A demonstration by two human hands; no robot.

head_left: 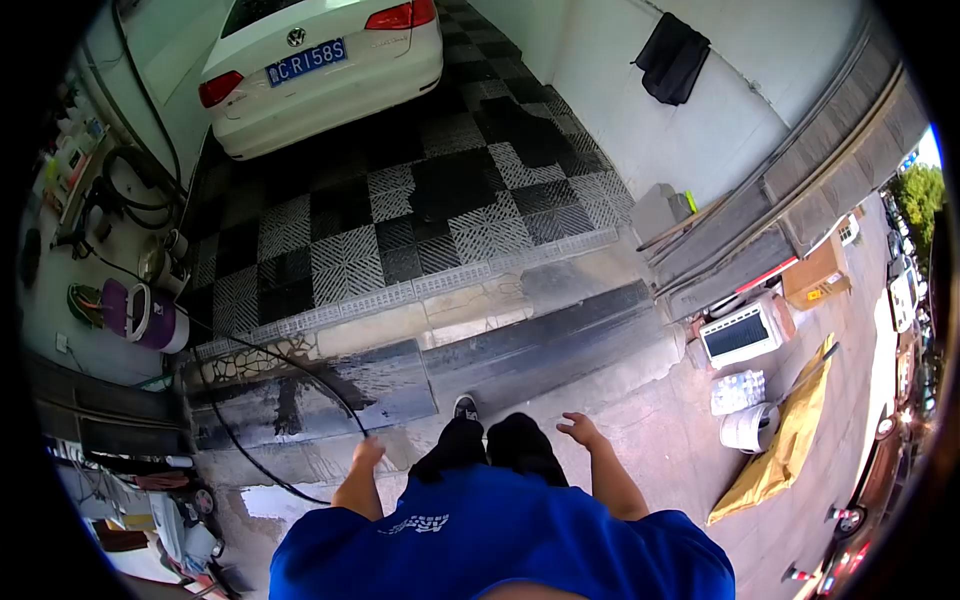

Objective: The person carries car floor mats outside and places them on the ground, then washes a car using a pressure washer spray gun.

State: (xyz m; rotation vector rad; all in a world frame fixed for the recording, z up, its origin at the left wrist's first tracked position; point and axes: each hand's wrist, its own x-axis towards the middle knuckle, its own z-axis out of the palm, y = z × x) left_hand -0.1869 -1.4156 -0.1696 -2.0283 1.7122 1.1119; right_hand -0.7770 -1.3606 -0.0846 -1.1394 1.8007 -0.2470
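My left hand point(368, 453) is closed around a thin black hose point(340, 395). One stretch of this hose runs up and left toward the wall, and another loops low over the wet ground beside me. My right hand point(579, 430) is held out by my right leg, fingers apart, with nothing in it. A dark shoe point(466, 407) shows below my black trousers, at the dark threshold strip point(540, 325). Beyond it stands a white car point(330, 110), its rear toward me, on a black and grey grid floor point(350, 262).
Along the left wall are a purple bucket point(160, 318), a coiled hose point(130, 185) and a shelf of bottles point(75, 165). To the right lie a white box-like unit point(738, 335), wrapped bottles point(737, 392), a white bucket point(748, 430) and a yellow sheet point(785, 450). A black cloth point(675, 58) hangs on the right wall.
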